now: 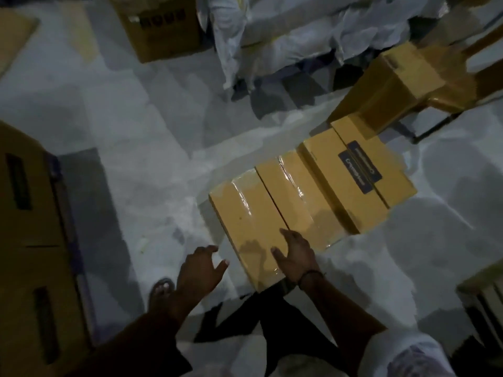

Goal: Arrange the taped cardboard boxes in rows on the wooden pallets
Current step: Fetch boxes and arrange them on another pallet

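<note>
A taped cardboard box (pixel 253 221) lies nearest me on a white-covered surface, first in a row with a second taped box (pixel 296 194) and a third box (pixel 351 170) bearing a dark label. My right hand (pixel 295 257) rests flat on the near box's top by its front right corner, fingers straight. My left hand (pixel 200 270) hovers just off the box's left front corner, fingers spread and relaxed, holding nothing. No wooden pallet shows; the white sheet hides whatever lies under the boxes.
A tall brown carton (pixel 35 240) stands at the left. Another carton (pixel 160 25) sits at the top, beside white sacks (pixel 285 28). A tilted box (pixel 394 85) sits beyond the row. My sandalled foot (pixel 160 292) is below the left hand.
</note>
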`<state>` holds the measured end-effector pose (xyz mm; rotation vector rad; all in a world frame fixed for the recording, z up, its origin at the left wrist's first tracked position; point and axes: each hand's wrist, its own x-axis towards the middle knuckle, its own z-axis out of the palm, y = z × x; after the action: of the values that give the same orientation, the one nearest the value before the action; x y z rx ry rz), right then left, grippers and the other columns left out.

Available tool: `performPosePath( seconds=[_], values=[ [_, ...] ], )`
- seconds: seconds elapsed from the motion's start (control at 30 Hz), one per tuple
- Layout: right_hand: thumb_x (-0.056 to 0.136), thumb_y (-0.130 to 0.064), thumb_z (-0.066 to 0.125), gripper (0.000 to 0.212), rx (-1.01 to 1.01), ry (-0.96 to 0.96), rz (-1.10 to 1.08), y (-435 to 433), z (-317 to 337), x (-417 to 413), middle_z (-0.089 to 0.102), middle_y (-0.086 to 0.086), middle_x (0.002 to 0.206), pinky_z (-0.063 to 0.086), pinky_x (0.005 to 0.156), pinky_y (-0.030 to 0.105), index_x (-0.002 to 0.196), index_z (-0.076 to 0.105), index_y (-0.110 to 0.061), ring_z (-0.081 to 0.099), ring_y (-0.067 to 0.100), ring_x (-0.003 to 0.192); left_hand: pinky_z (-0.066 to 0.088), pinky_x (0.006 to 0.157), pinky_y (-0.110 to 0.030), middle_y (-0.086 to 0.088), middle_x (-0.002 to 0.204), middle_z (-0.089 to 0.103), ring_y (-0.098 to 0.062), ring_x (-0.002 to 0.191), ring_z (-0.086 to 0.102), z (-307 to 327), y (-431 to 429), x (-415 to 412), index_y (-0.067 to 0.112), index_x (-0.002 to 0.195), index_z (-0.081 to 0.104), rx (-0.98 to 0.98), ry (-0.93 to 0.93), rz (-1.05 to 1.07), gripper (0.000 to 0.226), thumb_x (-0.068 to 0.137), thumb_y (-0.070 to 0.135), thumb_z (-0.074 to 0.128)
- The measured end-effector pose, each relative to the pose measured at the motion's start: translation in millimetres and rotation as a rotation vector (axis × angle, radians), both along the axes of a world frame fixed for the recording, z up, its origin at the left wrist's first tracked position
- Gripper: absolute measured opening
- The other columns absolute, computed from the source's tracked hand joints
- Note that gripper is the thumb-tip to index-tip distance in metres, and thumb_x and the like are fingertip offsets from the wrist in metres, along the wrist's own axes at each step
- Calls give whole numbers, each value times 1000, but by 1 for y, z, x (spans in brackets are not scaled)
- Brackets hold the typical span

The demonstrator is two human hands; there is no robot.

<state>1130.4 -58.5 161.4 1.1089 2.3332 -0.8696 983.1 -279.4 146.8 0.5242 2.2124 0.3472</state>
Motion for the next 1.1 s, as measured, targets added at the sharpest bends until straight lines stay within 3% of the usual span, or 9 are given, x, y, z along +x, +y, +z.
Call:
performPosePath(
  seconds=[0.13,0.3,0.5,0.6,0.77,0.9,1.0,1.1],
  values=[
    [98,-43,57,65,-39,-36,159,57,-73,9,38,5,157,34,114,41,156,36,-23,34,28,143,45,106,-41,-4,147,51,-28,131,51,-63,55,44,26,147,49,-41,-55,69,66,94,65,54],
    [100,-45,54,66,-70,-97,285,117,-165,7,30,5,161,30,113,45,158,29,-25,28,29,146,46,102,-40,0,149,43,-28,125,56,-132,116,75,27,137,58,-91,13,295,52,95,57,62],
    [98,-37,60,65,-143,-39,135,150,-271,3,35,9,156,38,112,45,155,35,-18,36,35,139,50,100,-44,-9,152,36,-38,128,53,-244,141,79,22,140,57,-129,-10,395,60,91,55,68],
    [97,-33,62,66,-161,-38,114,155,-318,-1,35,14,155,40,111,43,155,35,-14,41,38,136,44,106,-48,-13,156,28,-45,135,43,-295,149,73,21,146,50,-157,-12,448,66,90,51,70],
    [97,-32,62,74,-141,-36,158,156,-378,-12,24,14,162,37,114,44,159,26,-14,32,38,142,42,107,-56,-11,162,17,-47,143,29,-352,164,62,24,154,38,-95,6,622,80,87,44,78],
    [93,-36,66,81,-55,-30,191,154,-412,-20,16,14,164,38,110,49,159,25,-15,26,43,141,52,99,-52,-5,160,19,-46,137,41,-390,163,61,30,154,34,10,-42,723,86,83,37,83],
    [88,-40,71,85,48,-13,179,148,-424,-27,22,16,160,42,102,51,157,30,-13,31,45,132,53,88,-37,-3,157,18,-40,126,53,-407,160,63,32,154,34,63,-20,712,90,80,38,86],
    [85,-39,74,86,82,30,174,143,-428,-30,31,20,150,44,99,51,155,34,-11,35,45,126,54,92,-39,-5,156,16,-41,123,54,-417,158,61,34,155,31,57,-22,703,96,77,43,87]
  ],
)
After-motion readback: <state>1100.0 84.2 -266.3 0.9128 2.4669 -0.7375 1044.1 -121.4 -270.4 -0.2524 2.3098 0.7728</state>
